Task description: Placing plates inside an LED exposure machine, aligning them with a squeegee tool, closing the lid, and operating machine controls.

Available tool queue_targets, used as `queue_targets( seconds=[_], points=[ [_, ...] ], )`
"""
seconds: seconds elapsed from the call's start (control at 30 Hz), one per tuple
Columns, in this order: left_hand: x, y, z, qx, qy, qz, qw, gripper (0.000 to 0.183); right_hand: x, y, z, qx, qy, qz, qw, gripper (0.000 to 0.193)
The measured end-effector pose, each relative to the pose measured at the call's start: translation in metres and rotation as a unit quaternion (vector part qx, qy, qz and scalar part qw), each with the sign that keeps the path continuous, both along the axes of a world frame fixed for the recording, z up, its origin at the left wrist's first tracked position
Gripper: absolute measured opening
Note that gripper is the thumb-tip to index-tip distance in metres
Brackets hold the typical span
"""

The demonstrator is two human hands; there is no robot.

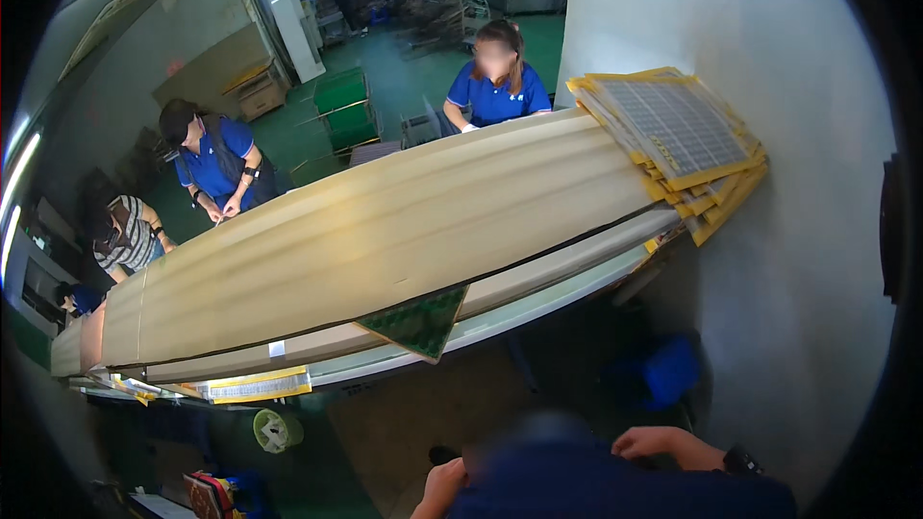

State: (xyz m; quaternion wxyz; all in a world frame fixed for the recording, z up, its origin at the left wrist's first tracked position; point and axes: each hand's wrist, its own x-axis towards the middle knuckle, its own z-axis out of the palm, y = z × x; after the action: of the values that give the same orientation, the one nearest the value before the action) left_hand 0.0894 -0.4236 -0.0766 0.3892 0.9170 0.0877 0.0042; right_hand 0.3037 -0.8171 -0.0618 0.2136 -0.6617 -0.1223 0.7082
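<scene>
Low in the picture, my left hand (443, 486) is raised beside my dark blue clothing, its fingers bent inward and partly hidden by the cloth and a blurred patch. To the right, my right hand (650, 441) is also close to my clothing, with curled fingers; a dark band (741, 461) circles that wrist. Whatever either hand may hold cannot be made out. Neither touches the long tan-covered workbench (385, 240) in front of me. A green triangular board corner (421, 323) juts out from its near edge.
Yellow-edged printed panels (673, 125) are stacked at the bench's right end by a pale wall (769, 259). Below are a blue bin (670, 372) and a pale green wastebasket (277, 431). Several people work across the bench, including one in blue (500, 91). Green crates (343, 106) stand beyond.
</scene>
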Motion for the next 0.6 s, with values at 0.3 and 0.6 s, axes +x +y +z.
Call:
queue_targets(
  seconds=[0.3, 0.6],
  points=[
    [-0.037, -0.038, -0.001, -0.319, 0.056, 0.265, 0.908, 0.017, 0.056, 0.179, -0.011, 0.197, -0.095, 0.14, 0.966, 0.059],
    [-0.054, 0.034, 0.001, 0.015, -0.025, 0.256, 0.966, 0.022, 0.032, 0.311, -0.006, 0.327, -0.093, 0.256, 0.905, 0.04]
  ],
)
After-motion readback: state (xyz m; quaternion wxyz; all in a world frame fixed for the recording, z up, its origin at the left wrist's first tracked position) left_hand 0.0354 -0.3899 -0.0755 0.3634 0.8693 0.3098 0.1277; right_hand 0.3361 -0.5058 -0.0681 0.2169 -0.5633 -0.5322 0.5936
